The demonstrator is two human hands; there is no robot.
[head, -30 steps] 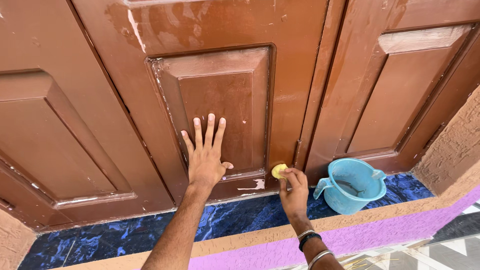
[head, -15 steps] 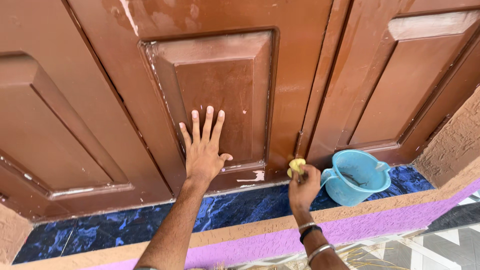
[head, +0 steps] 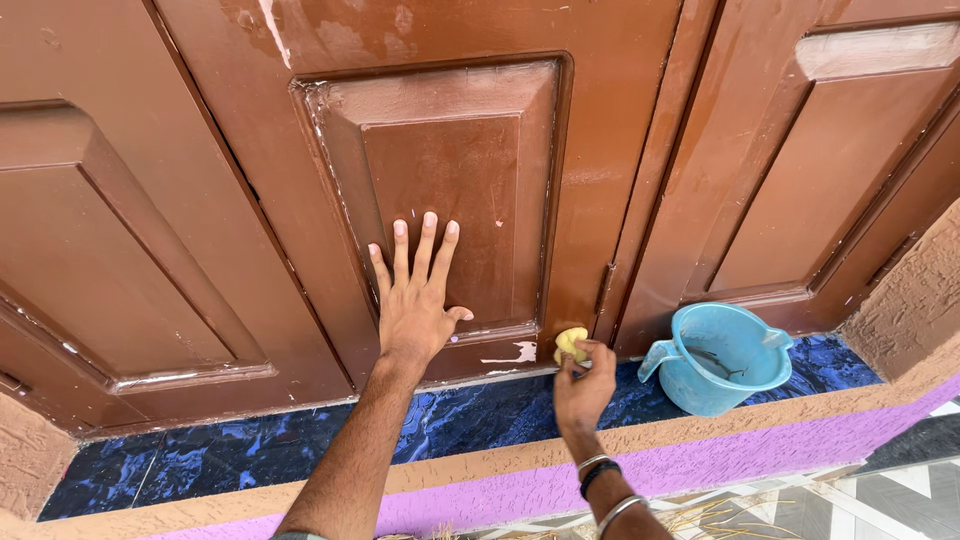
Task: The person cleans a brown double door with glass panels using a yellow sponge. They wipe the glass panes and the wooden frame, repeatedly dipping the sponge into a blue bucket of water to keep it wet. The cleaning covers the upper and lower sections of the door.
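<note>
- Brown panelled door point(head: 620, 120) fills everything ahead of my hands; its upper face looks wiped and glossy, while a white paint smear point(head: 518, 352) between my hands, low on the bottom rail, is still there
- blue marbled sill point(head: 230, 455) lies under both wrists
- light blue jug point(head: 722, 358) stands on it, right of my right hand
- my left hand point(head: 415, 300) lies flat, fingers spread, on the raised panel
- my right hand point(head: 582, 385) pinches a small yellow sponge point(head: 570, 342) against the door's bottom edge

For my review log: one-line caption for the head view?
Left hand flat on brown door; right hand presses yellow sponge near blue bucket.
</note>
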